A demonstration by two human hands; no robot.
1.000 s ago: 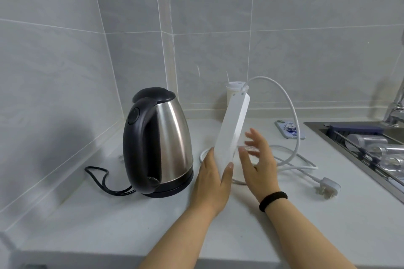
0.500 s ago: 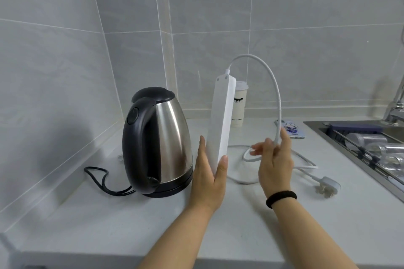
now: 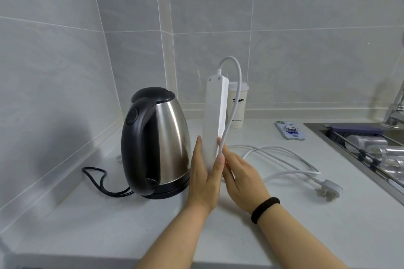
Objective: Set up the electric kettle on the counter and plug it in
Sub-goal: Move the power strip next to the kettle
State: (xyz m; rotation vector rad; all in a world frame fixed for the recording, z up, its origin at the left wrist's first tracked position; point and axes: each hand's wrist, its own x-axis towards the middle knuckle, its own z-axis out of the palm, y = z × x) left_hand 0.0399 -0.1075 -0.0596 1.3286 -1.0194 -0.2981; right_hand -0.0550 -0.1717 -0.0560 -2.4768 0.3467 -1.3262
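Holding the power strip (image 3: 215, 120) upright in our left hand (image 3: 204, 179), fingers curled round it | right hand (image 3: 242, 179) flat, fingers straight, touching its white cable (image 3: 235, 102) | kettle (image 3: 156, 144) just left on the counter (image 3: 109, 225) | plug (image 3: 329, 190) lying right.

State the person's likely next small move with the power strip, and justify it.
Probably lay the power strip flat on the counter beside the kettle. The left hand holds it upright, its white plug lies loose, and the kettle's black cord is unplugged.
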